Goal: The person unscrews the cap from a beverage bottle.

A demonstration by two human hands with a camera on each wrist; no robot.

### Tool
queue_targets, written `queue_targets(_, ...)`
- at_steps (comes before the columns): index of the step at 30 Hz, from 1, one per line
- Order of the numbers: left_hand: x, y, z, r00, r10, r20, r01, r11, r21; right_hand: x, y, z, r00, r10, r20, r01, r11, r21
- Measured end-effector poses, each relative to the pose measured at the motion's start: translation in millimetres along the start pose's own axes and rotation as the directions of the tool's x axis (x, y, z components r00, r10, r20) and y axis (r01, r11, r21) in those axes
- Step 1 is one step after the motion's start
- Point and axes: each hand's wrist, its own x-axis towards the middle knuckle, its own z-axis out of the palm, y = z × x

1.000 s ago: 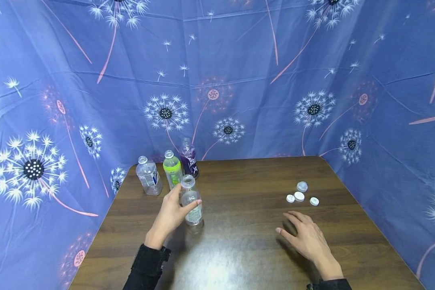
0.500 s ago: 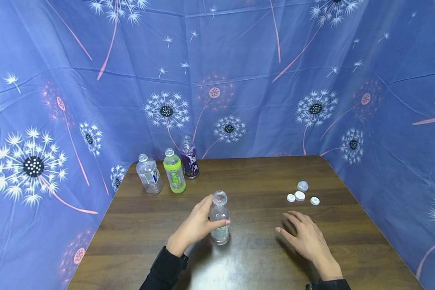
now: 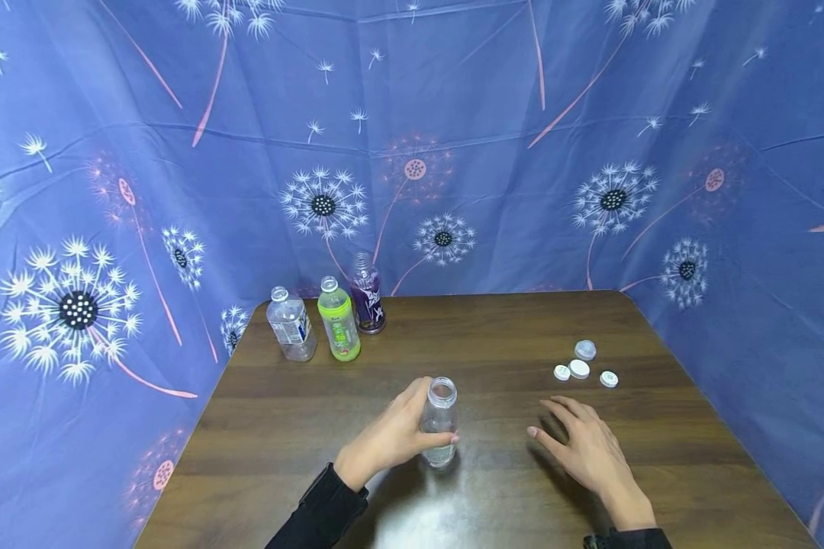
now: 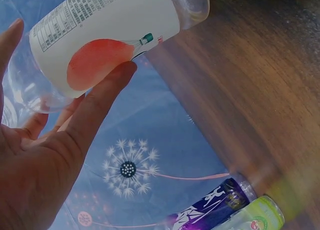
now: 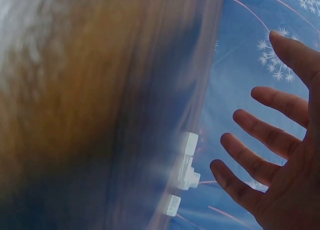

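Observation:
My left hand (image 3: 390,438) grips a clear plastic bottle (image 3: 441,418) from its left side, thumb across the front. The bottle stands upright with an uncapped mouth, near the middle of the table. In the left wrist view its white label (image 4: 115,44) shows a red round picture, and the fingers (image 4: 97,102) reach around it. On the right, my right hand (image 3: 585,454) hovers low over the table, holding nothing. Its fingers (image 5: 262,132) are spread and relaxed in the right wrist view. Several white caps (image 3: 580,369) lie just beyond it.
Three uncapped bottles stand at the back left: a clear one (image 3: 292,328), a green-topped one (image 3: 339,324) and a purple one (image 3: 367,297). The wooden table (image 3: 494,335) meets a blue dandelion-print cloth (image 3: 508,191) at the back and sides.
My left hand has brought the clear bottle from beside the back-left bottles rightward and nearer, to the middle of the table. The right hand has hardly moved.

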Motion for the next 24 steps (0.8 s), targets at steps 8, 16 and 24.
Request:
queue_targets(8, -1.8, 0.2, 7.2, 0.996, 0.072, -0.050, -0.072, 0.997, 0.008, 0.5, 1.3, -1.1, 1.000, 0.001, 0.007, -0.001, 1.000, 0.002)
queue_targets(16, -3.2, -2.6, 8.0, 0.999, 0.033, -0.040, -0.036, 0.997, -0.074, 14.9, 5.4, -14.4, 0.999, -0.023, 0.028, 0.024, 0.999, -0.039)
queue_targets(24, -3.2, -5.3, 10.7, 1.000, -0.022, -0.014, 0.020, 0.991, -0.129, 36.7, 17.6, -39.9, 0.998, -0.050, 0.029, 0.053, 0.994, -0.096)
